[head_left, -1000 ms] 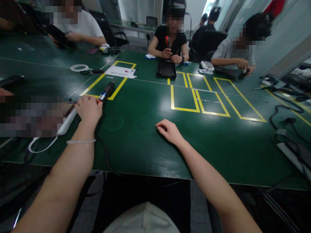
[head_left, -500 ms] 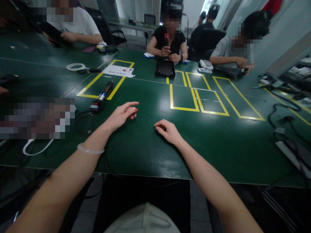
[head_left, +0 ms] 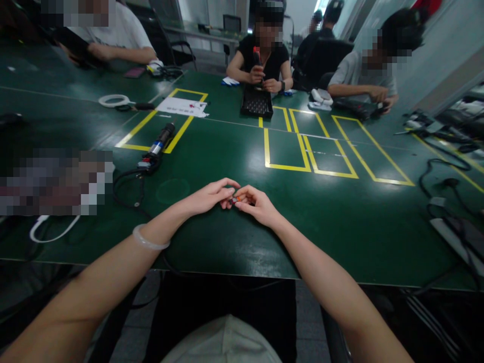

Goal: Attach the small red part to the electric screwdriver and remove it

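Observation:
My left hand (head_left: 212, 196) and my right hand (head_left: 260, 206) meet above the green table (head_left: 212, 237). Between their fingertips is a small orange, red and grey piece (head_left: 235, 200), too small and too covered to name. Both hands pinch it, the left with its index finger stretched over the top. Off to the left of my left hand lies a black electric screwdriver (head_left: 162, 142) with a blue band, its cable curling toward me.
Yellow tape outlines (head_left: 287, 167) mark the table. A paper sheet (head_left: 179, 107) lies at the back left, near a white ring with a dark handle (head_left: 113, 101). Across the table a person (head_left: 260, 65) works over a black tray (head_left: 257, 107). Cables (head_left: 427, 186) run along the right.
My left hand has moved right and toward me, carrying the small orange piece to my right hand. The fingertips of both hands now come together on it.

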Demonstrator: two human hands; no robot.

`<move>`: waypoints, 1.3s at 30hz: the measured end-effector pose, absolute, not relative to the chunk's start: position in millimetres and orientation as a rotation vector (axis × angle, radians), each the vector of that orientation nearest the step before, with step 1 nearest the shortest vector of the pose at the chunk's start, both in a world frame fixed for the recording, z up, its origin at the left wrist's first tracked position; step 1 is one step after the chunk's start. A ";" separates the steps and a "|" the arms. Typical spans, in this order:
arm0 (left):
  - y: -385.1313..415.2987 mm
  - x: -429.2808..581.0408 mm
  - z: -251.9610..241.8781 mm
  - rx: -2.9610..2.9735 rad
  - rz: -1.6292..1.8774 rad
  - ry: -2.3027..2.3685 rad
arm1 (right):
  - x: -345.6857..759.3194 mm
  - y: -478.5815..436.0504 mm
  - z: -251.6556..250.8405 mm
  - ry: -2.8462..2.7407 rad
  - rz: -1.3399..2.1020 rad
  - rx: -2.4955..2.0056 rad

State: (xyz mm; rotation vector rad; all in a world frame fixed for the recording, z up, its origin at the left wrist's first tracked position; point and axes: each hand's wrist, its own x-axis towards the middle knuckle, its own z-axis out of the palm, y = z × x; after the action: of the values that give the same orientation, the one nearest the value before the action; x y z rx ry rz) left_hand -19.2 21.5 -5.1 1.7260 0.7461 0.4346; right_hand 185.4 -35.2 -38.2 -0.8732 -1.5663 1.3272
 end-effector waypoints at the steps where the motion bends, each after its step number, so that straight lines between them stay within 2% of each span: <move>1: 22.5 -18.9 -5.4 1.725 0.441 0.759 | 185.9 -35.0 -38.3 -1.556 1.308 -0.886; 8: 18.9 -15.6 -0.7 1.815 0.379 0.720 | 188.9 -32.5 -39.7 -1.595 1.141 -1.005; 18: 17.7 -17.1 -5.0 1.927 0.569 0.799 | 190.4 -29.9 -44.4 -1.570 1.147 -1.043; 39: 16.0 -17.0 1.2 2.112 0.622 0.828 | 192.2 -28.3 -41.6 -1.673 1.031 -1.092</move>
State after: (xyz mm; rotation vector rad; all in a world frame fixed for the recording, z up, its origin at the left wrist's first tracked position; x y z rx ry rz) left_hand -17.0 16.0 1.2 2.1119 0.8281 0.6221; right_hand 192.2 -28.3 -41.6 -1.0923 -1.6733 1.0310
